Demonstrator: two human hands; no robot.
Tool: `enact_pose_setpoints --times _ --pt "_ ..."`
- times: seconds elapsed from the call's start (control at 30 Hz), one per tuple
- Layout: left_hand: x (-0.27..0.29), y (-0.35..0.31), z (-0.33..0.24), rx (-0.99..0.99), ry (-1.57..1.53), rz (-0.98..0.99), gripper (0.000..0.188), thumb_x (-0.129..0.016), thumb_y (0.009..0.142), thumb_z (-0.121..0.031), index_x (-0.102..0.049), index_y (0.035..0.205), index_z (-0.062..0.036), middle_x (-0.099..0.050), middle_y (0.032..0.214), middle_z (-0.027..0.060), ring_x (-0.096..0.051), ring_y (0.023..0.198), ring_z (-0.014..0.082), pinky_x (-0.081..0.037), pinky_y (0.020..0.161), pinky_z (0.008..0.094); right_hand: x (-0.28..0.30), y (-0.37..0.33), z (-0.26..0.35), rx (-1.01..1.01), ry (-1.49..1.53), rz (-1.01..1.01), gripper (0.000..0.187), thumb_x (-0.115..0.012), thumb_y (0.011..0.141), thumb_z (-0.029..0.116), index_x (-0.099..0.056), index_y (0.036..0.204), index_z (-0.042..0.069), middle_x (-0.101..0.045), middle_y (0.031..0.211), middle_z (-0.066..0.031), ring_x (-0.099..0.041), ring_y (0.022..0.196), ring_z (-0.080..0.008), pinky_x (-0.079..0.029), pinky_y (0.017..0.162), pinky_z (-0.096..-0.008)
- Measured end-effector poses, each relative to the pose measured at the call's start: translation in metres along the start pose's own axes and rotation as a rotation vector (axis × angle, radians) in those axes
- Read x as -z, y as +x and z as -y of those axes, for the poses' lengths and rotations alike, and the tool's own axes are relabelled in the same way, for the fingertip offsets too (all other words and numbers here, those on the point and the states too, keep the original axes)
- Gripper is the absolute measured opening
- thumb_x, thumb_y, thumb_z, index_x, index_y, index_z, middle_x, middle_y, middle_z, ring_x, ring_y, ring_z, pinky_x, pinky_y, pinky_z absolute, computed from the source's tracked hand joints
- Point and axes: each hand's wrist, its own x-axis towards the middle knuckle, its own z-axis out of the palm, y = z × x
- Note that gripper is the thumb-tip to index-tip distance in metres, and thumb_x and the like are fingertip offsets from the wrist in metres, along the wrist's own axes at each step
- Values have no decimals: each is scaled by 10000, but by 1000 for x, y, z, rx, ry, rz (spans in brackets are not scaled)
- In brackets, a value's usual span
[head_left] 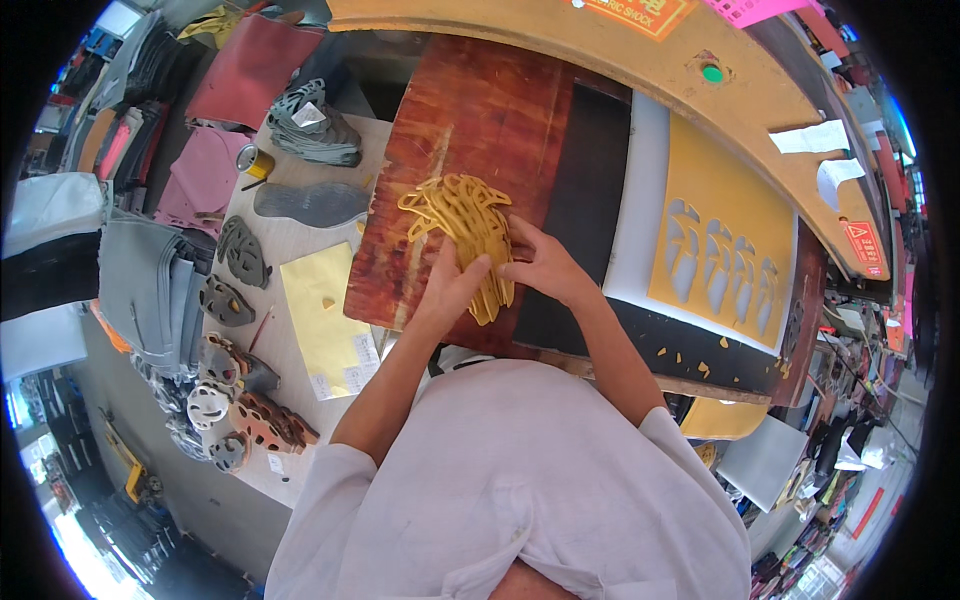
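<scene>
Together both hands, left (452, 290), right (540, 265), pinch yellow cutout stack (470, 225); red triangle-marked label (865, 248) far right.

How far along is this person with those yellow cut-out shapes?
Done: the yellow sheet already has a row of shapes cut out of it. In hand: left hand and right hand grip a stack of yellow cut pieces over the red-brown board. Left: yellow scraps lie uncollected.

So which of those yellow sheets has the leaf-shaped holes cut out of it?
The big yellow sheet on the white board, right of the hands. The smaller pale yellow sheet at the left is nearly whole, with only a tiny nick.
</scene>
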Motion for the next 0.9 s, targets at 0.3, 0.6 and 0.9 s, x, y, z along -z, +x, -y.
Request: enact_pose_setpoints --times 0.3,0.6,0.9 --pt "-16 24 12 -66 296 -11 869 -708 986 -194 -198 1629 93 -421 1580 251 -429 1463 290 -378 1197 397 27 -1 8 -191 444 -49 790 -808 914 233 -416 1582 76 -597 1444 -103 -632 1253 -228 -571 994 -408" --pt "-46 18 6 -390 653 108 889 -684 865 -224 -272 1577 114 -260 1640 344 -262 1546 475 -274 1270 461 29 39 16 -182 5 -190 580 -827 863 241 -617 1351 8 -698 1265 -115 -677 1126 -212 -555 974 -383" --pt "-20 0 37 -235 946 -260 569 -700 962 -214 -556 1439 62 -609 1404 257 -592 1346 341 -480 1120 419 35 37 4 -184 233 -204 426 -767 853 91 -667 1249 -27 -736 1149 -105 -718 1016 -206 -577 912 -363"
